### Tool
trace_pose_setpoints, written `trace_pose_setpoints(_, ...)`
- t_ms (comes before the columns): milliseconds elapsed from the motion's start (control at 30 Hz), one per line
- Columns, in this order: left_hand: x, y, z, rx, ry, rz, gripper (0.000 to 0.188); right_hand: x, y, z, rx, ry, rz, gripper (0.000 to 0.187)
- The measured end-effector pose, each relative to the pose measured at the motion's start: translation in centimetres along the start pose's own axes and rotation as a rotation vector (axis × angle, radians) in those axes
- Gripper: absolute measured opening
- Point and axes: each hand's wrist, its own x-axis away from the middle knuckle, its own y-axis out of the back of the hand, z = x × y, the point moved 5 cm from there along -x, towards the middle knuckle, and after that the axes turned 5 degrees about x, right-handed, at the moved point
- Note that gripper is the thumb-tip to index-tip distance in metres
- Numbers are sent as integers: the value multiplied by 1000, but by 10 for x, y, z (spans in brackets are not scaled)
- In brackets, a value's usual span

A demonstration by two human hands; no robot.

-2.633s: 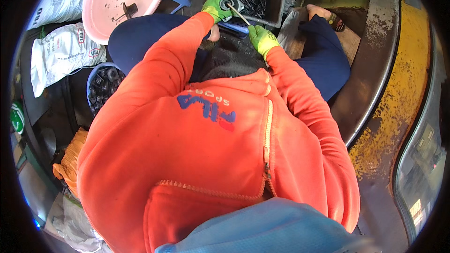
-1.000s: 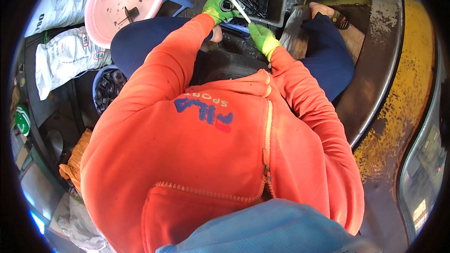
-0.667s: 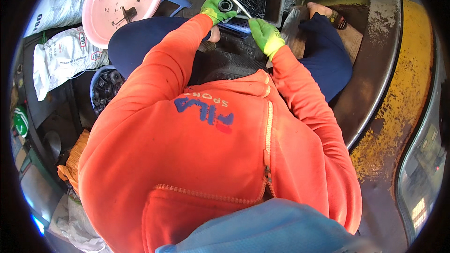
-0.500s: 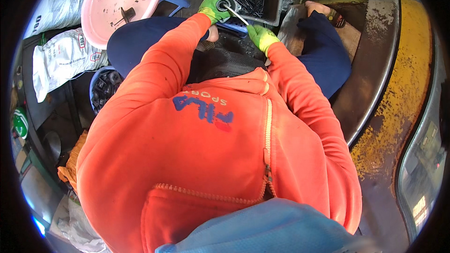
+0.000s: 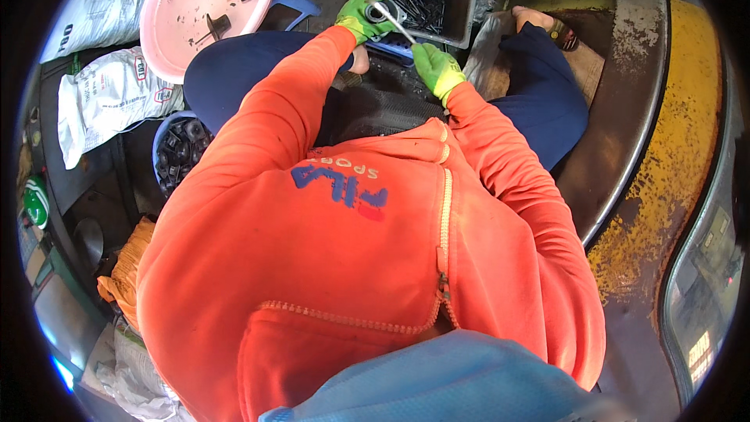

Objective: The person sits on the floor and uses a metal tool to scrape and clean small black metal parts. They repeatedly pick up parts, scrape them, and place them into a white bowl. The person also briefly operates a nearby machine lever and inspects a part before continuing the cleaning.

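In a green glove, my left hand is closed round the side of a grey ring-shaped metal part. My right hand, gloved in green and yellow, grips the near end of a slim metal rod-like tool. The tool's far end meets the ring-shaped part at its opening; how deep it goes cannot be seen. Just beyond both hands stands a dark grey bin holding many thin dark metal pins or bolts.
At the far left a pink basin holds two dark pieces with stems. Below it are a white printed sack and a blue tub of black parts. A blue plastic stool stands behind. Worn yellow metal curves along the right.
The whole view has shifted slightly. The tool still meets the ring-shaped part, which looks turned a little in my left hand; my right hand keeps its grip.
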Motion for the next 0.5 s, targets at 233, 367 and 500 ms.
trace_pose_setpoints(233, -18, 21, -14, 169, 26, 175, 65, 11, 41, 19, -111, 59, -194, 52)
trace_pose_setpoints(367, -67, 71, -28, 527, 263, -266, 55, 52, 84, 13, -627, 154, -407, 28)
trace_pose_setpoints(500, -143, 139, -29, 458, 299, -405, 84, 75, 96, -2, -851, 77, -358, 31)
